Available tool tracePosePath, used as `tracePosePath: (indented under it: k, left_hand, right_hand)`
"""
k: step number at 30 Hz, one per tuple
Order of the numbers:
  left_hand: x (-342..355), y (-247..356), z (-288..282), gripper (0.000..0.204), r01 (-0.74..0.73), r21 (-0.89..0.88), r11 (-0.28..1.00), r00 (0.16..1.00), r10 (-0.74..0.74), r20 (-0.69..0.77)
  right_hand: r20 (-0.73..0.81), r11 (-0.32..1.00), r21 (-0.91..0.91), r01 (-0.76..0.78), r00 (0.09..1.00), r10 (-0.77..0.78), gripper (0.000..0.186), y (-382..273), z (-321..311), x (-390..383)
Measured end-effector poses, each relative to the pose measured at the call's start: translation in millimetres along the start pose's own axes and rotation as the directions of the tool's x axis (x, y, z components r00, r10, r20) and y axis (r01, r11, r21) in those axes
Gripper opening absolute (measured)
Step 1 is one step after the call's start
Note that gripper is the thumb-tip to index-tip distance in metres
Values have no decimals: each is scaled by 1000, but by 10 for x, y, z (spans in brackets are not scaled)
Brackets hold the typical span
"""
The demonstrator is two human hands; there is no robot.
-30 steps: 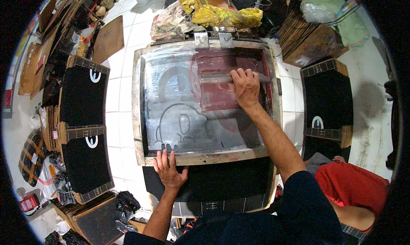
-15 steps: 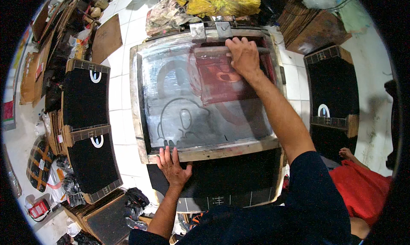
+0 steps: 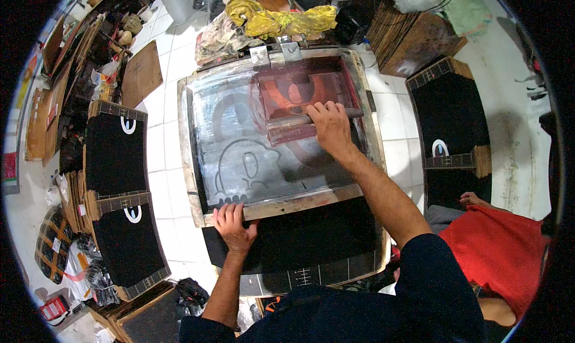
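Observation:
A wooden-framed printing screen (image 3: 287,204) lies flat over a black fabric panel (image 3: 311,238) on a board. Red ink covers the far right part of the mesh (image 3: 299,85), and a pale cartoon outline shows in the grey mesh nearer me. My right hand (image 3: 328,126) grips a long squeegee (image 3: 287,123) laid across the red area. My left hand (image 3: 232,224) presses flat on the near edge of the frame, fingers spread.
Boards with black printed fabric (image 3: 117,151) lie on the tiled floor at left, another (image 3: 449,121) at right. Yellow rags (image 3: 281,18) sit beyond the screen. A person in red (image 3: 497,247) sits at lower right. Cardboard and clutter (image 3: 78,55) line the far left.
My right hand has pulled the squeegee back toward me from the far end of the screen. The left hand has stayed on the near frame edge.

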State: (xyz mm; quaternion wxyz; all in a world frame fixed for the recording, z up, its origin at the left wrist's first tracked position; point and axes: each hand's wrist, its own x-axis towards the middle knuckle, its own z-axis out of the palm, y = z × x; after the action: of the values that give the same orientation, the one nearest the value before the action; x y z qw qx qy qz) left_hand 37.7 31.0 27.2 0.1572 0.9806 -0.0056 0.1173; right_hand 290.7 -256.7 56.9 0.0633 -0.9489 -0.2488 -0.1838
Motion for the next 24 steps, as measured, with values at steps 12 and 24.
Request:
tracePosePath:
  k: [12, 24]
  left_hand:
    - [351, 46, -544, 43, -56, -155, 986, 982, 82, 168]
    - [368, 159, -623, 42, -1, -136, 991, 985, 25, 173]
  right_hand:
    - [366, 986, 166, -28, 930, -35, 46, 313, -200, 426]
    - [231, 1000, 17, -14, 973, 9, 56, 845, 615, 1819]
